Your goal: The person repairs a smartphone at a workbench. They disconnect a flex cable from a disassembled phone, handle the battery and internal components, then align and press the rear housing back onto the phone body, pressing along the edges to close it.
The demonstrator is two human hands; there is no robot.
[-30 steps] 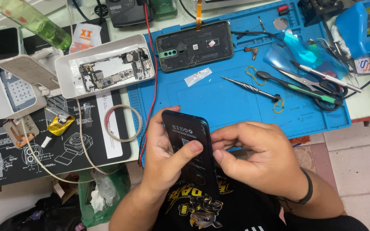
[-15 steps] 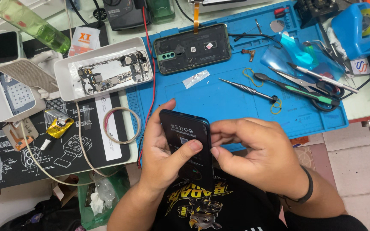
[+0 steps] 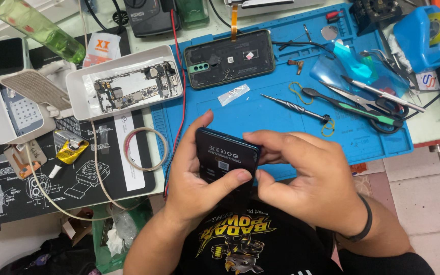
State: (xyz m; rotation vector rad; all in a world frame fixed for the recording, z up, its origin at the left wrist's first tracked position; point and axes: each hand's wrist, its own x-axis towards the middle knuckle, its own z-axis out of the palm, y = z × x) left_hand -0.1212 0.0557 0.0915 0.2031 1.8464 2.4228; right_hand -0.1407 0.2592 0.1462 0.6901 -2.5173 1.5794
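- Head view: left hand [image 3: 199, 178] and right hand [image 3: 306, 175] both grip a dark phone back panel [image 3: 225, 158], held over the near edge of the blue work mat [image 3: 281, 127]; left thumb lies across its lower face, right fingers close on its right edge.
- On the mat: an opened phone frame [image 3: 228, 58], a screwdriver [image 3: 294, 108], scissors [image 3: 357, 102].
- Left of the mat: white tray [image 3: 123, 84] holding circuit boards.

Single head-worn view, looking steeply down from above the person's chest, facing forward across the workbench. Close range: both hands fill lower centre, blue repair mat [image 3: 281, 117] spans the upper half, floor tiles [image 3: 423, 193] show lower right. No second view to overlap.
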